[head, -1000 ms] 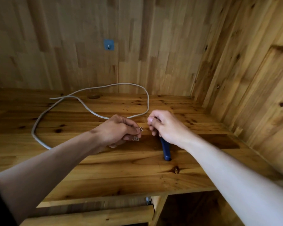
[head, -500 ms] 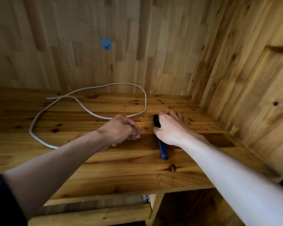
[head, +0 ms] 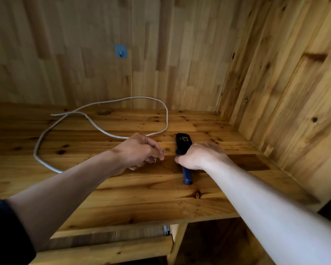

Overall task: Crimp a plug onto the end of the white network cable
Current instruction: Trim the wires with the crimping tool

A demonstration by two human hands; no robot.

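Gripping the one white cable (head: 167, 119) near its end, the left hand (head: 139, 153) is curled tight, and a few bare wires (head: 164, 150) stick out past its fingers toward the right. Behind it the cable loops across the desk (head: 122, 197), its other end lying free at the left. Just beside it, the right hand (head: 198, 155) is closed over the single crimper (head: 183, 141), which lies flat on the desk: black head beyond the knuckles, blue handle end below the palm. One hook (head: 120, 52) sits on the back wall.
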